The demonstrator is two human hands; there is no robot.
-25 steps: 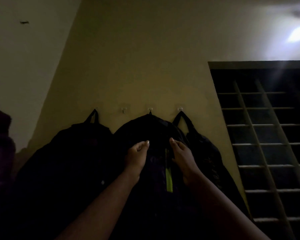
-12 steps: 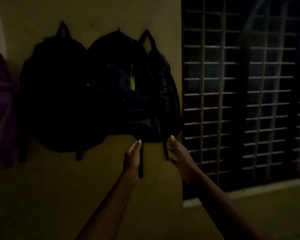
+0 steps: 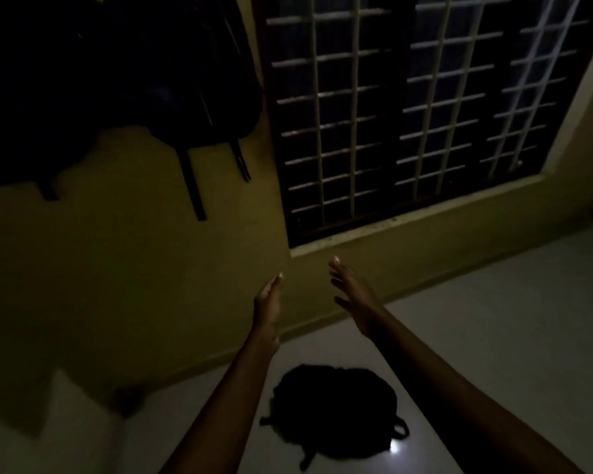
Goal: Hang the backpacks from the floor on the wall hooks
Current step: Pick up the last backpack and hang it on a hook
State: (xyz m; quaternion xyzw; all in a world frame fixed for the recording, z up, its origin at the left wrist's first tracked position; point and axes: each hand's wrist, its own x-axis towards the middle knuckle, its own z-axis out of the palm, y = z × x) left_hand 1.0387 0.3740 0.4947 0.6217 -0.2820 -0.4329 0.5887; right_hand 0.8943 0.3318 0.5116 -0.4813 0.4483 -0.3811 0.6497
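A black backpack (image 3: 336, 412) lies flat on the pale floor, between my two forearms and below my hands. My left hand (image 3: 268, 307) and my right hand (image 3: 353, 295) are held out in front of the yellow wall, fingers straight and apart, holding nothing. Dark backpacks (image 3: 124, 73) hang on the wall at the upper left, their straps (image 3: 192, 186) dangling down. The hooks are out of frame.
A barred window grille (image 3: 408, 107) fills the upper right, with a sill along its lower edge. The pale tiled floor (image 3: 510, 319) spreads to the right. The room is dim.
My view has tilted down from the hanging backpacks to the floor. Both hands have left the hung backpack and dropped lower, and a backpack on the floor has come into view.
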